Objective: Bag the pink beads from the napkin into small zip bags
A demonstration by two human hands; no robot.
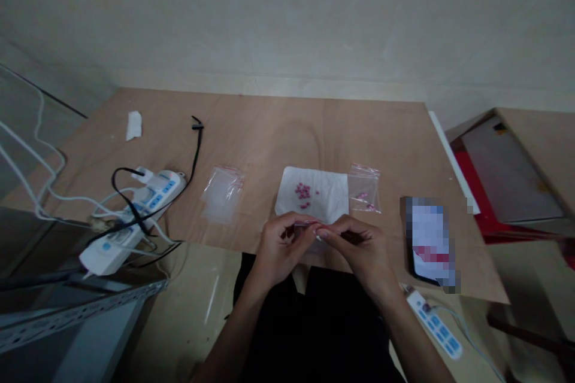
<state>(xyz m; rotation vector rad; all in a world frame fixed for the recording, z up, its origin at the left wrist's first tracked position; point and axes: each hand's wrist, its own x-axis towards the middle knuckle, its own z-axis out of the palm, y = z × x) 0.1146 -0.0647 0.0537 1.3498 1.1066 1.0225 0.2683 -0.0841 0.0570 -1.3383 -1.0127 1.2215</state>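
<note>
At the table's front edge, my left hand (pixel 285 245) and my right hand (pixel 359 248) meet with thumbs and fingertips pinched together. Between them is a small clear zip bag (pixel 317 245), its reddish top strip at the fingertips; the fingers cover much of it. Just beyond the hands lies a white cloth-like sheet (pixel 332 188) with a cluster of small pink-red pieces (pixel 302 191) on it. Touching the sheet's right side is another clear zip bag (pixel 364 182) with a few pink pieces inside. Flat zip bags (pixel 223 191) lie in a stack to the left.
A phone (pixel 429 239), partly blurred out, lies at the right. On the left a white power strip (pixel 135 221) sits among tangled cables, with a black strap (pixel 197 149) nearby. A paper scrap (pixel 133 125) lies farther back. Another power strip (pixel 433 323) is below the table.
</note>
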